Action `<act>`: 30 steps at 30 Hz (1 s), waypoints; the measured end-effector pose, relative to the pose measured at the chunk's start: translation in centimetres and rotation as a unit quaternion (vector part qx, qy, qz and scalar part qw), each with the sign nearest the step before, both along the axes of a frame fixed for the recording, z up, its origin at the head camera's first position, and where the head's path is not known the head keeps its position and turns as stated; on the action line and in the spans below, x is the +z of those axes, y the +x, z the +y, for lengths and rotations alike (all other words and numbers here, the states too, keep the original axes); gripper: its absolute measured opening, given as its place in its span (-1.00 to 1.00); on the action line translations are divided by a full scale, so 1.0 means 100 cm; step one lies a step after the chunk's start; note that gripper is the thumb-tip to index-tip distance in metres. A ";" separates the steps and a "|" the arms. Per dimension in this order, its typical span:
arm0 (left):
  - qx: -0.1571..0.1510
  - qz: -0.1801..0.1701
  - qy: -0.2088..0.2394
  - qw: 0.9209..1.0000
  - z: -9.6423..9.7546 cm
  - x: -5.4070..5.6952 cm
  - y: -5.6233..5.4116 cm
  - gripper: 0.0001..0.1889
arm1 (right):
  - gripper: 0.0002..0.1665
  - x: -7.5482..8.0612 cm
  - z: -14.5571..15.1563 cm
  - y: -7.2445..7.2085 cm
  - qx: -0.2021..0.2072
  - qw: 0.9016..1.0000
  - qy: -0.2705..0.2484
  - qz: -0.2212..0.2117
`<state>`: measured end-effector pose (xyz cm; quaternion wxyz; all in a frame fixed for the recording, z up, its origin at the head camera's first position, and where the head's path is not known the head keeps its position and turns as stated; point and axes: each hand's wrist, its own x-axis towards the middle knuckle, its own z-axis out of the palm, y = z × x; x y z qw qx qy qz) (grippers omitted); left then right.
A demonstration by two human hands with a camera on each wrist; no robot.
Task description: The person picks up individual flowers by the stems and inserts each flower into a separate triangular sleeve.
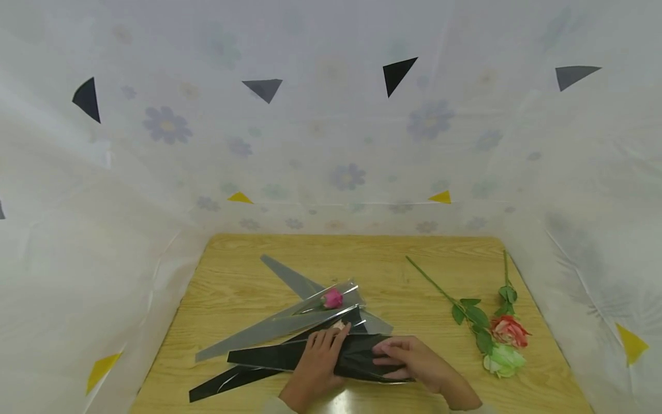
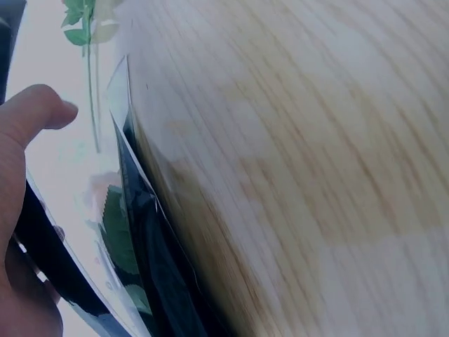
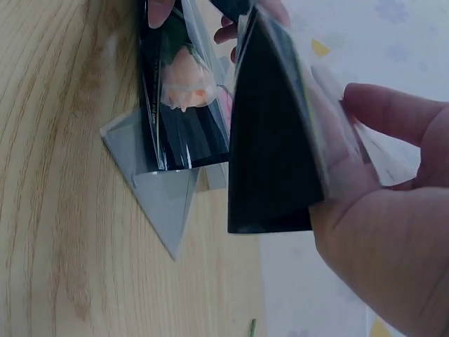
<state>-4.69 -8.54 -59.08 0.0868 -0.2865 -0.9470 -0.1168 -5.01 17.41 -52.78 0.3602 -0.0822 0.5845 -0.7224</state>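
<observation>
A black-backed flower sleeve with a clear front (image 1: 359,351) lies crosswise under both hands, its narrow end to the left. My left hand (image 1: 318,365) grips its middle; in the right wrist view the fingertips curl at its edge. At the wide mouth, my right hand (image 1: 414,359) pinches the film, and the right wrist view shows the mouth standing apart with clear film (image 3: 337,133) against the fingers. Beneath, another black sleeve (image 1: 222,382) holds a peach rose (image 3: 186,84). Green leaves (image 2: 119,232) show beside the black film in the left wrist view.
A grey sleeve (image 1: 243,336) with a pink rose (image 1: 333,298) lies behind the hands, over another grey sleeve (image 1: 287,276). To the right lie a red-pink rose (image 1: 509,332) and a pale green rose (image 1: 504,359) on leafy stems. White patterned sheeting (image 1: 331,144) encloses the wooden table (image 1: 439,247).
</observation>
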 end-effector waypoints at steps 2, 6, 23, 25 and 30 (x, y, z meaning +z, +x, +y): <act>0.000 0.002 -0.001 1.000 0.001 0.000 0.000 0.27 | -0.54 -0.001 0.000 0.000 0.004 1.000 -0.005 -0.013; 0.001 0.022 -0.004 1.000 0.001 -0.001 0.000 0.19 | -0.46 -0.001 0.001 0.000 0.023 0.999 -0.030 -0.032; -0.009 0.036 0.000 0.999 0.001 0.007 -0.001 -0.13 | -0.39 -0.003 0.005 -0.002 0.063 0.995 -0.074 -0.022; -0.012 0.034 0.000 0.999 0.003 0.006 -0.002 -0.13 | -0.35 -0.002 0.004 -0.002 0.067 0.995 -0.065 -0.015; -0.002 0.055 0.009 0.998 0.006 0.007 -0.004 -0.21 | -0.30 -0.001 0.002 -0.003 0.065 0.997 -0.036 0.013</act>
